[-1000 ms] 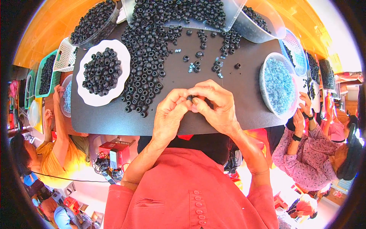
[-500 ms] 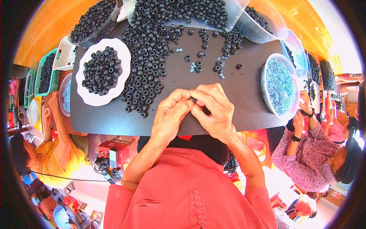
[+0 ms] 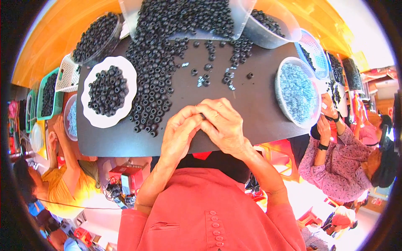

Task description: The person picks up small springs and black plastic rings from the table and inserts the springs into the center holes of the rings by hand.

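Observation:
Close to the table's front edge, my left hand [image 3: 178, 129] and my right hand [image 3: 225, 129] meet with fingertips pinched together. Between them shows a small black rubber-like piece [image 3: 203, 116], mostly covered by the fingers. Beyond and to the left spreads a heap of round black pieces with holes [image 3: 153, 92]. More of them fill a white scalloped plate [image 3: 102, 121]. Ahead of my hands lie a few loose black pieces and small shiny bluish bits [image 3: 203, 80]. At the right stands a clear bowl [image 3: 278, 94] full of small light-blue translucent pieces [image 3: 298, 90].
A clear bin [image 3: 240, 29] of black pieces lies tipped toward the dark table [image 3: 247, 121]. Round tubs [image 3: 268, 39] and a blue basket [image 3: 316, 62] stand at the far right. Co-workers sit left, in a yellow top [image 3: 67, 184], and right, in a patterned top [image 3: 335, 167].
The whole view has shifted, with the table and its contents now slightly further left and lower at the front. My hands stay pinched together on the small black piece.

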A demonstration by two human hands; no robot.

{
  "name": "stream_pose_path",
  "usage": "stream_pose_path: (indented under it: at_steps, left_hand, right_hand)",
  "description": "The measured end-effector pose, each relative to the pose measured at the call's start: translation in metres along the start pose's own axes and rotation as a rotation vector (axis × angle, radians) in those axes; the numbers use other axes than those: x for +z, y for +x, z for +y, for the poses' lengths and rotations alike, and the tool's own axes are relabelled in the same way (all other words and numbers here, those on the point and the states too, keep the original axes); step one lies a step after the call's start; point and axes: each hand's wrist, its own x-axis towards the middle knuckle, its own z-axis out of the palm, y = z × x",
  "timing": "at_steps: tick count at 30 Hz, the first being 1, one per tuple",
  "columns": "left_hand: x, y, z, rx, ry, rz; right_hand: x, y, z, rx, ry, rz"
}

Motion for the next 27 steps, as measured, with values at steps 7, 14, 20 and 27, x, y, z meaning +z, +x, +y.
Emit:
stream_pose_path:
  at_steps: [7,14,20,27]
  left_hand:
    - [0.004,-0.004,-0.006,0.159,0.095,0.023]
    - [0.007,0.003,-0.009,0.200,0.291,0.007]
    - [0.004,-0.001,-0.010,0.195,0.286,0.036]
    - [0.011,-0.004,0.000,0.164,0.370,0.020]
  right_hand:
    - [-0.064,0.046,0.039,0.040,-0.211,0.171]
    - [-0.137,0.122,0.130,0.068,-0.595,0.306]
    - [-0.049,0.104,0.105,0.058,-0.100,-0.007]
    - [-0.025,0.095,0.096,-0.077,-0.342,-0.357]
